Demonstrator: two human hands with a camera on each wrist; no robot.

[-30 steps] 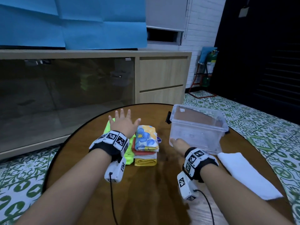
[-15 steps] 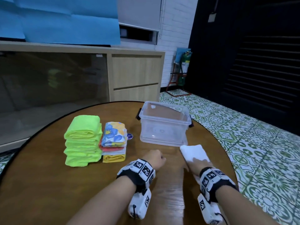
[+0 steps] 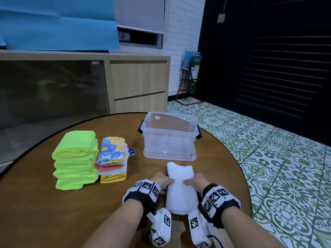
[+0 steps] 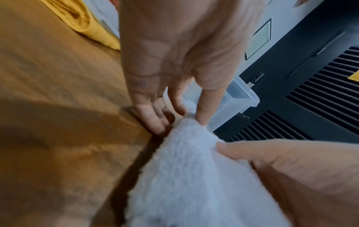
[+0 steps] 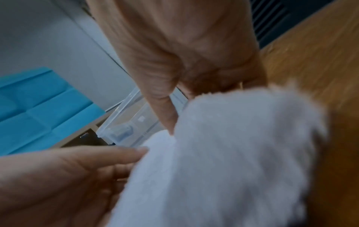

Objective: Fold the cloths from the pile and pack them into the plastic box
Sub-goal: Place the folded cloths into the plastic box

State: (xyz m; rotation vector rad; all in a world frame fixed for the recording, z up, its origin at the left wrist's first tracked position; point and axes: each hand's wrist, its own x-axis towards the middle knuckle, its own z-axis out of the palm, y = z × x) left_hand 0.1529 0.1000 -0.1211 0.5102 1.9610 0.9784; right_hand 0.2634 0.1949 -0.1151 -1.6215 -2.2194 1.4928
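A white fluffy cloth [image 3: 180, 190] lies lengthwise on the round wooden table [image 3: 44, 208], just in front of the clear plastic box [image 3: 169, 138], which holds nothing. My left hand [image 3: 162, 179] pinches the cloth's left edge and my right hand [image 3: 195, 179] pinches its right edge, so the cloth narrows at its middle. In the left wrist view the left fingers [image 4: 155, 121] meet the table at the cloth [image 4: 194, 176]. In the right wrist view the right thumb [image 5: 165, 110] presses on the cloth [image 5: 233, 153], with the other fingers hidden behind it.
A stack of folded lime-green towels [image 3: 75, 158] and a stack topped by a floral cloth [image 3: 112, 153] stand at the left of the table. The table's right edge [image 3: 240, 167] runs close to my right wrist. A wooden cabinet [image 3: 138, 83] stands behind the table.
My left hand left the green stack and my right hand left the box. Both went to the white cloth, which has moved from the table's right side to in front of the box.
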